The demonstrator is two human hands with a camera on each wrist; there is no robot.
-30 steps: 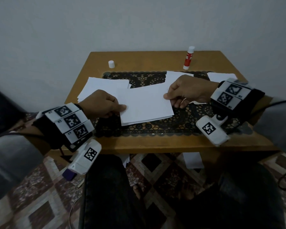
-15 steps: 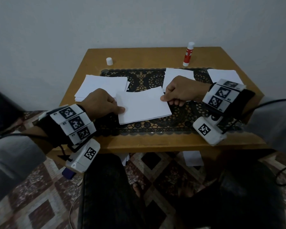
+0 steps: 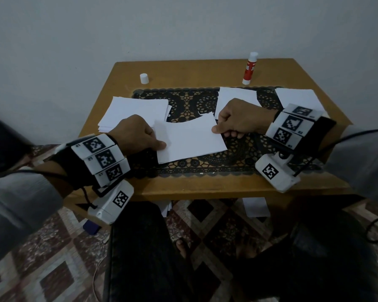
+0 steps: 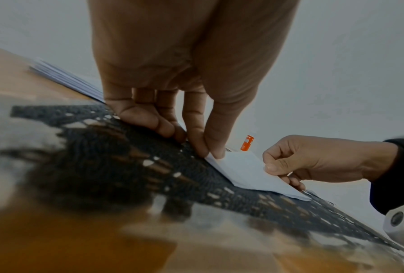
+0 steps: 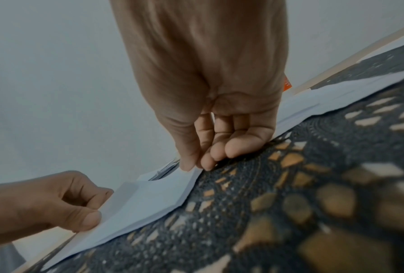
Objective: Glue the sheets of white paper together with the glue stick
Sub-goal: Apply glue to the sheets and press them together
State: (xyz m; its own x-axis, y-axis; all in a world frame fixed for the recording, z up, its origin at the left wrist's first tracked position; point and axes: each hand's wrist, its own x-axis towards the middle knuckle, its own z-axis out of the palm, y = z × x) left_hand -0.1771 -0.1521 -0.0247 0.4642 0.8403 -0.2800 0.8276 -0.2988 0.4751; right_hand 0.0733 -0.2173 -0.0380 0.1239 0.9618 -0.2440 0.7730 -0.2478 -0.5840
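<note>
White paper sheets (image 3: 190, 138) lie stacked on the black lace mat (image 3: 205, 166) in the middle of the table. My left hand (image 3: 138, 132) pinches their left edge between thumb and forefinger, as the left wrist view shows (image 4: 210, 151). My right hand (image 3: 238, 120) pinches the right edge (image 5: 191, 166). The sheets (image 5: 149, 195) bow upward between the two hands, their far edge raised. The red glue stick (image 3: 249, 68) stands upright and uncapped at the back right of the table. Its white cap (image 3: 144, 78) sits at the back left.
A pile of white sheets (image 3: 135, 110) lies at the left of the wooden table (image 3: 205, 188), another (image 3: 236, 98) behind my right hand, a third (image 3: 297, 98) at the far right. More paper lies on the patterned floor (image 3: 255, 207) under the table. A wall stands behind.
Both hands drew the held sheets slightly toward the near edge, and the far edge of the sheets has lifted and bowed. The head view dipped a little.
</note>
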